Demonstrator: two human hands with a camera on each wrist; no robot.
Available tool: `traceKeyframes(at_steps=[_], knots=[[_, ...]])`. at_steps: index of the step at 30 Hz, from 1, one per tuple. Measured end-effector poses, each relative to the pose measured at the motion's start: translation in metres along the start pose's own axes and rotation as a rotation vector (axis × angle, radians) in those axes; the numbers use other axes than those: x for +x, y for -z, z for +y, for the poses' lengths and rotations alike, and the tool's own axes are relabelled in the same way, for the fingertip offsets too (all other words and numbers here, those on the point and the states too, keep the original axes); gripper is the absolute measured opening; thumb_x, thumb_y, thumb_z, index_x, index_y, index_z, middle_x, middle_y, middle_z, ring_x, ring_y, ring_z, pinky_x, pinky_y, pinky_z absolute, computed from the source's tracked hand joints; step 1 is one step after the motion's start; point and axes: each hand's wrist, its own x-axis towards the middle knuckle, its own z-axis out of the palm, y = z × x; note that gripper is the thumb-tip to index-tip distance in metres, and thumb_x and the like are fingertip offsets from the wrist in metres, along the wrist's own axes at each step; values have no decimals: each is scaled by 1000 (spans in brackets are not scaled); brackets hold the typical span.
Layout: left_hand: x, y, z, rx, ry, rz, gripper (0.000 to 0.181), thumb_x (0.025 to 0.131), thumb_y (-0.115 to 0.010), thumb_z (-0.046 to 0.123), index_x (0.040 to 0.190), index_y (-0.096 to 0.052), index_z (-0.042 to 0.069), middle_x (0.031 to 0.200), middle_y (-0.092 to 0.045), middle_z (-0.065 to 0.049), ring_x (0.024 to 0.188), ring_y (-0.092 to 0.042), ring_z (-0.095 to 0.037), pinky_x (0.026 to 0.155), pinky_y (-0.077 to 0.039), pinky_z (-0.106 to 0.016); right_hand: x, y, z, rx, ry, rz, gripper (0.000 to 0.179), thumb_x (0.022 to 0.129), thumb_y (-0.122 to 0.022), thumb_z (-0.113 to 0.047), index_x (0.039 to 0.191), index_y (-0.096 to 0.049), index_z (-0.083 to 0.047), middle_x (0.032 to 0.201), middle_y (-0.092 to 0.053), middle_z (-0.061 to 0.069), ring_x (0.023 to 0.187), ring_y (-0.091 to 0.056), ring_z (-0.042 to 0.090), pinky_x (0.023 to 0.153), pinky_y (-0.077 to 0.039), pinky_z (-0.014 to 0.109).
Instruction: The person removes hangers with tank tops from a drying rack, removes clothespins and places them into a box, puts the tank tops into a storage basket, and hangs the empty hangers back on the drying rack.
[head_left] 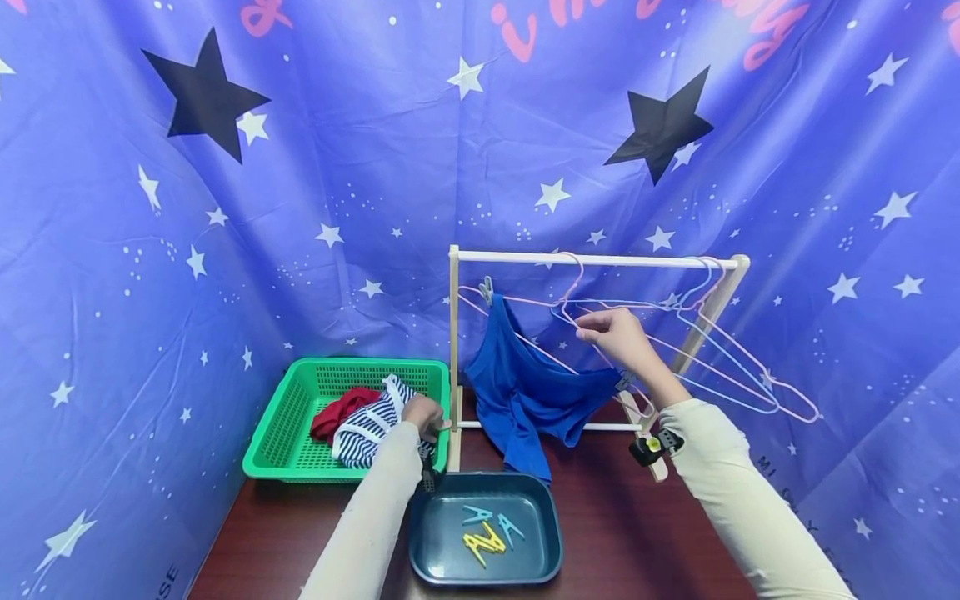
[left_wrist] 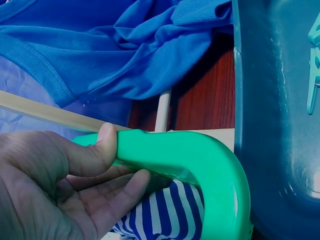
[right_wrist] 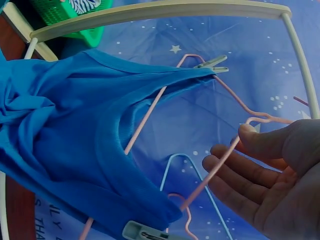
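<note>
My left hand [head_left: 425, 414] grips the right rim of a green basket [left_wrist: 165, 147], thumb on the outside and fingers inside. Beneath those fingers lies a striped cloth [head_left: 367, 442], beside a red cloth [head_left: 330, 419]. My right hand [right_wrist: 265, 175] pinches the wire of a pink hanger [right_wrist: 211, 175] just below its hook, between thumb and forefinger. From this hanger droops a blue tank top [head_left: 517, 375], its straps held by a grey clothespin [right_wrist: 214, 63] and a second grey clothespin [right_wrist: 145, 232]. The hook loops over the rack's top bar [head_left: 637, 262].
Other hangers, one blue [head_left: 731, 354] and one pink [head_left: 798, 400], hang at the rack's right end. In front stands a dark tray [head_left: 442, 554] with blue clothespins [head_left: 510, 529] and yellow clothespins [head_left: 480, 546]. A starry curtain [head_left: 420, 208] surrounds the brown table [head_left: 622, 533].
</note>
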Motion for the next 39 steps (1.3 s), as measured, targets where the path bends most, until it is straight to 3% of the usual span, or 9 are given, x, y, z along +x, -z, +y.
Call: traceKeyframes(at_steps=[5, 9, 16, 20, 29, 33, 39], knots=[[12, -4, -1, -24, 5, 0, 15, 87, -70, -10, 98, -61, -12, 111, -62, -23, 70, -73, -29, 60, -62, -31, 2, -5, 2, 17, -36, 0, 21, 97, -67, -7, 110, -74, 9, 98, -76, 24, 89, -75, 30, 78, -55, 30], [21, -8, -2, -11, -3, 17, 19, 84, -72, -12, 99, -60, -14, 116, -61, -27, 67, -72, -30, 57, -60, -31, 4, -8, 3, 19, -45, 7, 19, 98, -65, -6, 103, -75, 10, 87, -77, 22, 73, -75, 18, 68, -52, 19], [3, -1, 3, 50, -23, 33, 15, 84, -72, -10, 93, -61, -13, 113, -64, -25, 59, -68, -23, 59, -60, -27, 6, -11, 0, 110, -96, 32, 20, 98, -65, -2, 102, -72, 17, 83, -76, 25, 57, -68, 5, 59, -58, 19], [-6, 0, 5, 78, -39, 53, 13, 85, -73, -8, 91, -61, -11, 112, -65, -24, 56, -65, -20, 60, -60, -26, 6, -13, 0, 86, -120, 97, 18, 97, -67, -3, 100, -74, 14, 81, -76, 23, 54, -65, 0, 56, -52, 11], [-5, -1, 3, 22, -36, 32, 11, 87, -70, -10, 90, -60, -12, 120, -62, -28, 62, -71, -24, 62, -61, -28, 6, -13, -2, 86, -124, 244, 17, 96, -67, -3, 102, -76, 11, 85, -75, 27, 55, -63, -1, 54, -48, 8], [-4, 0, 2, 17, -30, 33, 13, 87, -70, -9, 91, -58, -11, 121, -61, -27, 60, -68, -24, 64, -62, -29, 6, -3, -6, 95, -96, 304, 16, 95, -67, -1, 101, -76, 10, 86, -74, 29, 53, -58, -8, 53, -47, 7], [-4, 0, 1, -13, -13, 37, 15, 87, -69, -11, 97, -57, -12, 108, -60, -23, 72, -71, -28, 63, -62, -30, 5, 22, -11, 102, -52, 367, 15, 95, -67, 0, 99, -76, 11, 86, -74, 30, 54, -57, -12, 56, -48, 5]])
